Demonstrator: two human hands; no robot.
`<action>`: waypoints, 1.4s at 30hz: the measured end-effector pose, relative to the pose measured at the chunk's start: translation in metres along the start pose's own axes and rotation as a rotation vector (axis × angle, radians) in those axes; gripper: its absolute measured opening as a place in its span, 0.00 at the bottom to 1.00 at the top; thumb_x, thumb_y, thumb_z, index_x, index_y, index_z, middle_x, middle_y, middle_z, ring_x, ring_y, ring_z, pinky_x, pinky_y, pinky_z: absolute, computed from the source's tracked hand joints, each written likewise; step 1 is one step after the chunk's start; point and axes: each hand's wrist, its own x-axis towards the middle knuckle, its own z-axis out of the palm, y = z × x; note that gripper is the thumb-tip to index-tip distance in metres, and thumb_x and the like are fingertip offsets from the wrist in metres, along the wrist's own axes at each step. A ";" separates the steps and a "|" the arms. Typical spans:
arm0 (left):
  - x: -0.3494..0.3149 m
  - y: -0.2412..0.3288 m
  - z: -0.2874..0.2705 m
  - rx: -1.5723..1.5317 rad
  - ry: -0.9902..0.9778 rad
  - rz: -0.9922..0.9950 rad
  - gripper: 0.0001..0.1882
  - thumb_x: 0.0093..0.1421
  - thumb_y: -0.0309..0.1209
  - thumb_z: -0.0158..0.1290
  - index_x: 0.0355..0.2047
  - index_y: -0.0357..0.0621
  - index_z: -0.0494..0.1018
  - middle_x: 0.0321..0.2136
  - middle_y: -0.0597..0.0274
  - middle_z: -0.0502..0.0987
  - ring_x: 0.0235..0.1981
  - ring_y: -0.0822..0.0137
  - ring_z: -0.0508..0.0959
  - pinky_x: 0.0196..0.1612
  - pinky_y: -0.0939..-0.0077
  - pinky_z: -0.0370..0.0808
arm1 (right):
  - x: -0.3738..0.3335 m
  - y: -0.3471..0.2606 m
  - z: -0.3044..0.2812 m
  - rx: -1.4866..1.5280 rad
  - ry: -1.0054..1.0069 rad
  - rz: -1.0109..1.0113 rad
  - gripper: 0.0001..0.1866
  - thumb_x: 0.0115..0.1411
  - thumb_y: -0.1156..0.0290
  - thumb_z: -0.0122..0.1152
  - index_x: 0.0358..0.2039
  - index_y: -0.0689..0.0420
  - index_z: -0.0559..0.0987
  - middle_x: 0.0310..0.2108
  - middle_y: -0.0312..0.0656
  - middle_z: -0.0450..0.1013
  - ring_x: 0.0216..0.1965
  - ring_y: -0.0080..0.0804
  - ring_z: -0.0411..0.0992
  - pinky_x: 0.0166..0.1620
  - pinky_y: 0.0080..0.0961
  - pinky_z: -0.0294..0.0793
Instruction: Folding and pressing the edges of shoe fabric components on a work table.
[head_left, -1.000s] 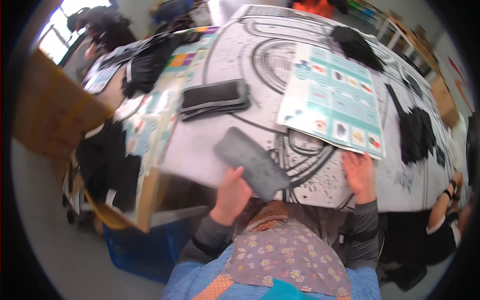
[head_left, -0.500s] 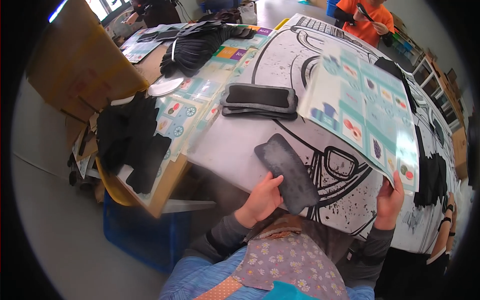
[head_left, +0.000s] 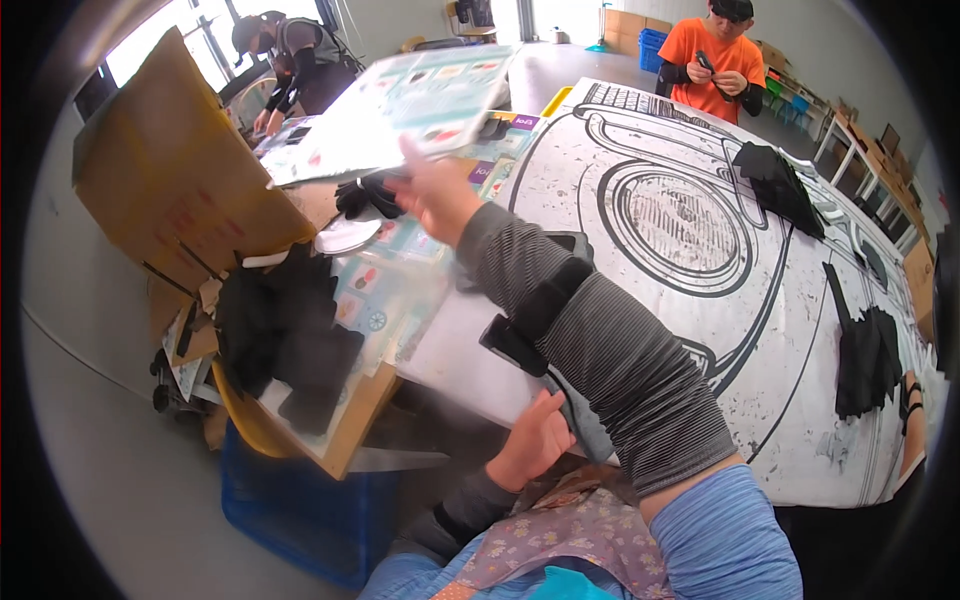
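My right arm reaches across to the far left. Its hand [head_left: 435, 195], smeared by motion, is at the near edge of a large printed sheet [head_left: 425, 95], which tilts in the air above the left table. The fingers appear to pinch that edge. Close to my body, my left hand [head_left: 540, 440] is closed on a grey fabric pad [head_left: 585, 420], its thumb along the edge. My right sleeve covers part of the pad. A black end [head_left: 515, 345] with a grey rim shows beside the sleeve; I cannot tell whether it belongs to the same pad. Behind it, a stack of pads [head_left: 570, 243] is mostly hidden.
Black fabric pieces [head_left: 285, 320] lie on the left table beside a cardboard box [head_left: 180, 160] and a white disc [head_left: 347, 235]. More black pieces [head_left: 868, 360] lie at right. A blue crate [head_left: 300, 510] stands below. A person in orange [head_left: 715, 75] and another person [head_left: 295, 60] work beyond.
My right hand has swung the printed sheet from the right side to the far left, uncovering the line drawing on the table. My left hand keeps the pad near my body.
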 end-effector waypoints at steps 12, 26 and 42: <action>-0.003 0.001 0.015 0.049 0.094 -0.006 0.22 0.78 0.43 0.38 0.66 0.47 0.61 0.61 0.61 0.74 0.60 0.61 0.76 0.59 0.60 0.75 | -0.245 -0.089 -0.144 -0.961 -0.219 0.123 0.16 0.72 0.69 0.61 0.53 0.66 0.81 0.44 0.42 0.82 0.44 0.26 0.79 0.52 0.26 0.77; 0.026 -0.031 0.089 -0.027 -0.015 -0.019 0.43 0.74 0.63 0.32 0.76 0.43 0.51 0.74 0.53 0.60 0.73 0.51 0.61 0.73 0.49 0.58 | -0.456 -0.019 -0.233 -0.170 0.646 0.097 0.21 0.78 0.62 0.48 0.57 0.67 0.75 0.50 0.51 0.79 0.50 0.37 0.80 0.55 0.32 0.80; 0.011 -0.066 0.068 -0.102 0.042 0.043 0.37 0.74 0.49 0.45 0.75 0.45 0.51 0.75 0.52 0.56 0.75 0.51 0.57 0.77 0.50 0.50 | -0.458 -0.048 -0.287 -0.215 0.818 -0.028 0.08 0.69 0.73 0.62 0.44 0.63 0.80 0.35 0.37 0.79 0.34 0.24 0.78 0.44 0.23 0.79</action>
